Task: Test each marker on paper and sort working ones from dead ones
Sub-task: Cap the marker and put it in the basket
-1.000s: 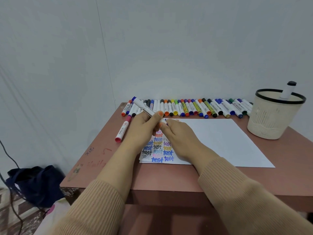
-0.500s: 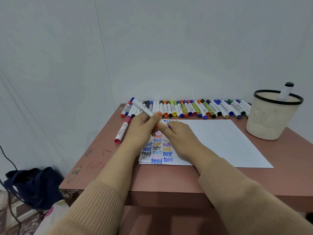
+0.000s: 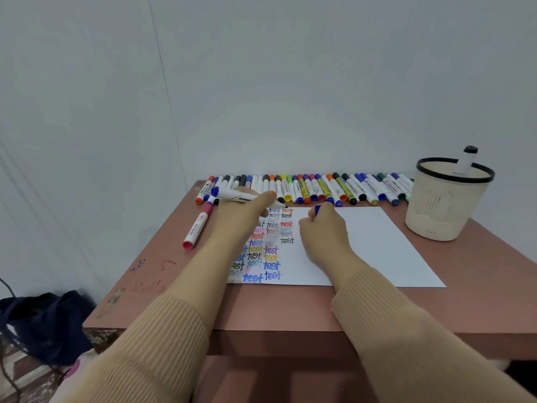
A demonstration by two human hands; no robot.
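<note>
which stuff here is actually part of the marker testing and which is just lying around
Part of the job:
- uncapped marker in the left hand
- blue cap in the right hand
- paper with "test" scribbles
- row of markers
- basket with one marker
- pink marker

Just lying about:
- dark bag on the floor

The left hand (image 3: 241, 216) hides the marker's (image 3: 232, 194) middle; the right hand (image 3: 322, 225) swallows most of the blue cap (image 3: 317, 210).

The word "test" is showing many times in various colours on the paper (image 3: 363, 245); "xixi" is showing scribbled on the surface (image 3: 151, 292).
</note>
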